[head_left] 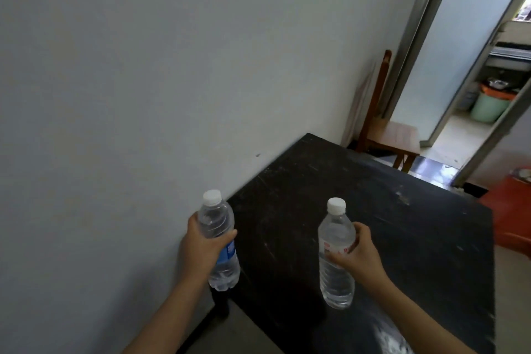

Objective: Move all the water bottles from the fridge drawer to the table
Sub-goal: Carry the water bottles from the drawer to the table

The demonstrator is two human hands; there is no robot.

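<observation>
The person is holding one water bottle in each of the two hands. The left hand (201,250) is curling its fingers and thumb round the middle of the blue-label bottle (217,217). The right hand (359,256) is gripping the red-label bottle (336,231) from its right side, at the height of the label.

Both bottles are standing upright with the white caps on top. I think this is deliberate: a grip at the middle is leaving the base free, so each bottle can go down flat and stand by itself. Taking two at once is probably also saving a walk.

The blue-label bottle is hanging at the left edge of the black bench (402,238), close to the wall (143,66), and its base seems to be over that edge more than over the top. It probably needs to come a little to the right before it is set down. The red-label bottle is over the near middle part of the bench, well apart from the other one. I cannot tell if its base is already touching the surface.

The fridge drawer is not in view, so I cannot say how many bottles are waiting there.

Past the far corner of the bench a wooden chair (385,135) is standing against the wall. Beyond it a doorway is opening to another room, where a green bin (488,109) is standing on the floor. A red plastic thing (514,210) is sitting just beside the right edge of the bench.
</observation>
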